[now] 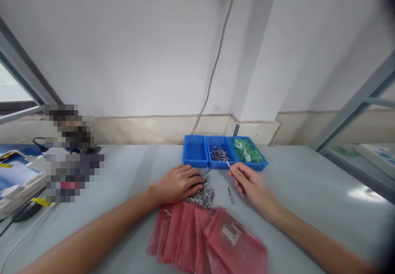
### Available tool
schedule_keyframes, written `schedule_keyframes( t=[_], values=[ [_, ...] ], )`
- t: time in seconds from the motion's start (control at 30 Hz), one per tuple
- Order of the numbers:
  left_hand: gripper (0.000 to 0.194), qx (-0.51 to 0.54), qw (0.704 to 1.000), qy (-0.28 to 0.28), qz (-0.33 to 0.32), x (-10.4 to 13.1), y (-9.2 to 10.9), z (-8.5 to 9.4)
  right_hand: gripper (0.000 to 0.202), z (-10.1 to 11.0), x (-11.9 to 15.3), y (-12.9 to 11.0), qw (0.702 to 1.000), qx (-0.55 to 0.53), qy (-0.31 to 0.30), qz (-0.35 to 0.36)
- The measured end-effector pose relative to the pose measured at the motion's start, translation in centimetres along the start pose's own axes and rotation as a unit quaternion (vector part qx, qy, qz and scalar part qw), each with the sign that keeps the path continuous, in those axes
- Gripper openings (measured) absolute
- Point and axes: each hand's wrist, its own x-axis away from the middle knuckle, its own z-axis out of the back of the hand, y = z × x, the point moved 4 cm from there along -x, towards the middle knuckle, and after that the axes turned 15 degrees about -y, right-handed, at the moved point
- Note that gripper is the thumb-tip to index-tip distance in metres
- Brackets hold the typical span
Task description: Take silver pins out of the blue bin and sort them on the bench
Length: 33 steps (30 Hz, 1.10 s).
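My left hand (pixel 182 182) lies palm down with its fingers stretched over a pile of small metal pins (pixel 208 193) on the table; its fingertips touch or hide part of the pile. The pins look like rivets, each with a thin and a thicker section. My right hand (pixel 247 179) pinches one metal pin (pixel 228 164) between thumb and fingers, just in front of the blue bins. Below that hand lies a single loose pin (pixel 230 196). Several red translucent bags (pixel 188 239) overlap in front of the pile, and the rightmost bag (pixel 237 245) shows contents inside.
Three blue bins stand in a row: an empty left bin (pixel 195 150), a middle bin (pixel 233 154) holding metal pins, and a right bin (pixel 262 166) with green bags (pixel 247 150). Cables and a power strip (pixel 23 191) lie at left. Metal frame posts (pixel 354 101) flank the grey table (pixel 132 159).
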Motion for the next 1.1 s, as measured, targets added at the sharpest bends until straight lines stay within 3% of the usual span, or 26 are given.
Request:
schedule_keyframes(
  t=[0.17,0.37,0.5,0.7,1.1],
  values=[
    [0.032,-0.002,1.0,-0.001,0.004,0.0,0.1,0.1,0.048,0.2,0.0,-0.5,0.998,-0.049,0.025,-0.005],
    [0.032,0.001,1.0,0.005,0.002,0.0,0.1,0.3,0.048,-0.1,0.0,-0.8,1.0,-0.023,0.002,0.015],
    [0.031,0.0,1.0,-0.002,0.0,0.0,0.1,0.2,0.04,-0.4,0.2,-0.4,0.997,0.074,-0.024,0.02],
    [0.03,0.003,1.0,0.0,0.003,0.0,0.0,0.1,0.029,-1.2,0.6,-0.7,0.96,0.27,-0.058,0.051],
    [0.03,-0.001,1.0,0.011,0.001,0.0,0.0,-0.1,0.04,-2.0,0.8,-0.9,0.921,0.367,-0.111,0.075]
  ],
)
